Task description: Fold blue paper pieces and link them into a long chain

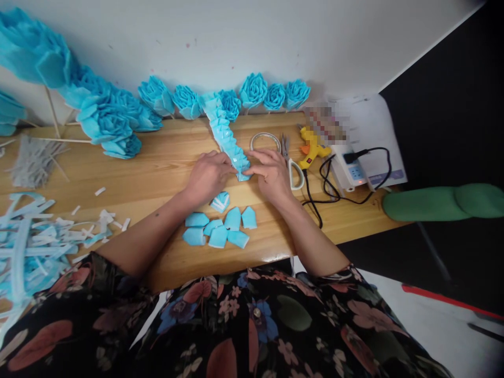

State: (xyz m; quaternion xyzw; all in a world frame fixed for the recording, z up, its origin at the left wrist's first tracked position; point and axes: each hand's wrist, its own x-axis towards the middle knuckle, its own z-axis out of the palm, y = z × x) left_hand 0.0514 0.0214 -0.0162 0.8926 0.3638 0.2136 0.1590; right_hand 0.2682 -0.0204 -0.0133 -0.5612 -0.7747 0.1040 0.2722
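Note:
A long strip of overlapping blue petals (226, 139) lies on the wooden table, its far end reaching the row of blue flowers at the wall. At its near end, my left hand (208, 176) pinches the strip's left edge with closed fingers. Opposite it, my right hand (271, 176) has thumb and fingers on the right edge. Just below the hands lies a folded blue piece with white lines (220, 201). Several loose blue petals (217, 237) are spread closer to my body.
Right of my hands are a roll of tape (255, 137), scissors (296, 176), a yellow glue gun (314, 148) and a power strip (348, 168) with black cords. Blue flowers (253, 90) line the wall. Blue and white scraps (35, 247) heap at left, below grey strands (35, 160).

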